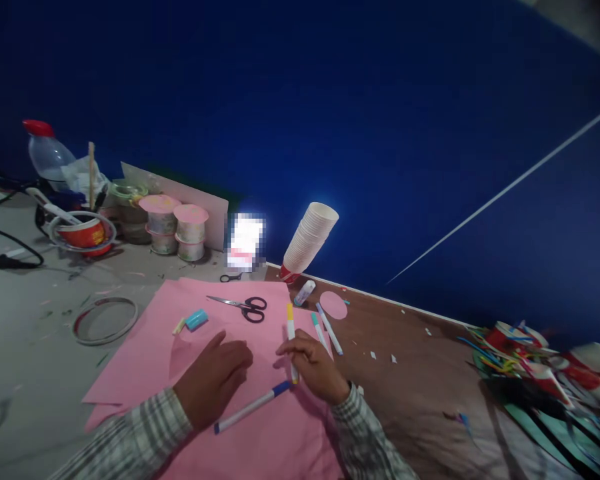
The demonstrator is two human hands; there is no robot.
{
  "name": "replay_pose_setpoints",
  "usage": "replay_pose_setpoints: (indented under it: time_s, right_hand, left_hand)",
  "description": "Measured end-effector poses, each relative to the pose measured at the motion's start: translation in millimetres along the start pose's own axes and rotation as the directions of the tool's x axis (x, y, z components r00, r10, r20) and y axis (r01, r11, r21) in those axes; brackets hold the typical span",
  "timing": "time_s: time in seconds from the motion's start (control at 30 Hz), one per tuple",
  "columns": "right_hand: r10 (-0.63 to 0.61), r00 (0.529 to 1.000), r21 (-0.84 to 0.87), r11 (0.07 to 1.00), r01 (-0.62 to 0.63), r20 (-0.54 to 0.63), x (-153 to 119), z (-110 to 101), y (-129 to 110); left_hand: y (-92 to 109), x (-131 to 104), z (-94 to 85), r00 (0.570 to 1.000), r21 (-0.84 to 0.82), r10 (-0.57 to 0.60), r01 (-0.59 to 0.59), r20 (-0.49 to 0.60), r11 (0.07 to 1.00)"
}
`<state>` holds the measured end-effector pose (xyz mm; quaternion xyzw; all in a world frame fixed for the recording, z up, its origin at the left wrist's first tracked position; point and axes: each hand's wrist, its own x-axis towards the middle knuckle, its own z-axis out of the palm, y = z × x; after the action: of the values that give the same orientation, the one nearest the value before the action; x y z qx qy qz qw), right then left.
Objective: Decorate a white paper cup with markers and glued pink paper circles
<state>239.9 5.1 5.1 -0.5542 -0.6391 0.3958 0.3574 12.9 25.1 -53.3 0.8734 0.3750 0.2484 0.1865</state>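
Pink paper sheets [190, 373] lie across the table. Over them, my left hand [215, 380] has its fingers curled down; whether anything is under them is hidden. My right hand [313, 367] is bent over a yellow-capped marker [291, 320], its fingertips at the marker. Between and below my hands lies a blue-capped marker [253, 407]. Black-handled scissors [250, 308] rest on the paper, with a small blue cylinder [197, 320] to their left. Teal and purple markers [333, 330] lie just beyond my right hand, near a pink paper circle [333, 305].
A tall stack of paper cups [310, 239] leans by the blue wall. Decorated pink-topped cups [191, 230], a red bowl [84, 233] and a tape ring [105, 321] are at left. Red cups [515, 335] and coloured strips crowd the right.
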Motion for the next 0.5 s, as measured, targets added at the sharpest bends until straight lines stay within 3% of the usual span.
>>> replay_pose_setpoints:
  time_s: [0.1,0.2,0.33,0.43,0.5]
  right_hand:
    - [-0.082,0.97,-0.295,0.944,0.15,0.231,-13.1,7.4,-10.0]
    - [-0.112,0.91,-0.529,0.783,0.328,0.4,-24.8,16.9,-17.5]
    - [-0.134,0.871,-0.643,0.623,0.445,0.473,-30.6,26.9,-19.4]
    - [-0.159,0.868,-0.645,0.61,0.46,0.47,-25.6,24.0,-15.1]
    - [-0.17,0.896,-0.65,0.635,0.418,0.411,-18.7,16.6,-9.9]
  left_hand:
    - [3.5,1.7,-6.2,0.99,-0.036,-0.053,0.049,-0.129,0.998]
    - [9.1,5.1,-11.2,0.978,-0.086,-0.091,0.076,-0.189,0.993]
    - [10.0,8.7,-16.1,0.946,-0.137,-0.189,0.157,-0.263,0.978]
    - [1.5,9.9,-21.8,0.898,-0.109,-0.217,0.189,-0.382,0.976]
    - [-6.1,10.0,-26.5,0.891,-0.019,-0.191,0.201,-0.412,0.979]
